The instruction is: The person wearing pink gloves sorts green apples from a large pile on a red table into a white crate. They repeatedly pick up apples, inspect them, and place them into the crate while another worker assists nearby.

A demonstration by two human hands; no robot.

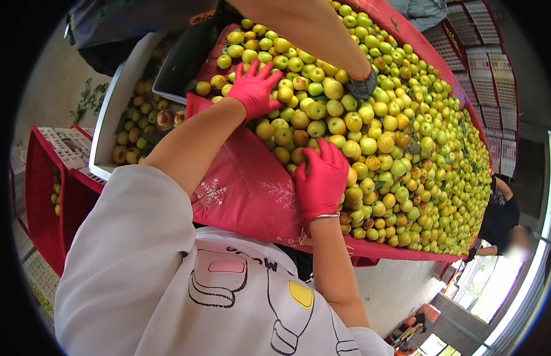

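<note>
A big heap of yellow-green round fruit [394, 142], some blushed reddish, lies on a red cloth [234, 196] printed with white snowflakes. My left hand [254, 89], in a pink glove, has its fingers spread against fruit at the heap's left edge, above the cloth. My right hand [323, 178], also pink-gloved, rests lower on the near edge, back upward, fingers apart and loosely bent against the fruit; I see nothing gripped in it. At left, a white container [106, 118] holds more fruit, some darkened, beside a dark bin [186, 53].
A co-worker's forearm [305, 24] with a dark-gloved hand [361, 83] reaches into the heap from the top. Another person [501, 219] stands at the far right. Red-sided crates [47, 202] stand left; stacked trays [483, 71] line the upper right.
</note>
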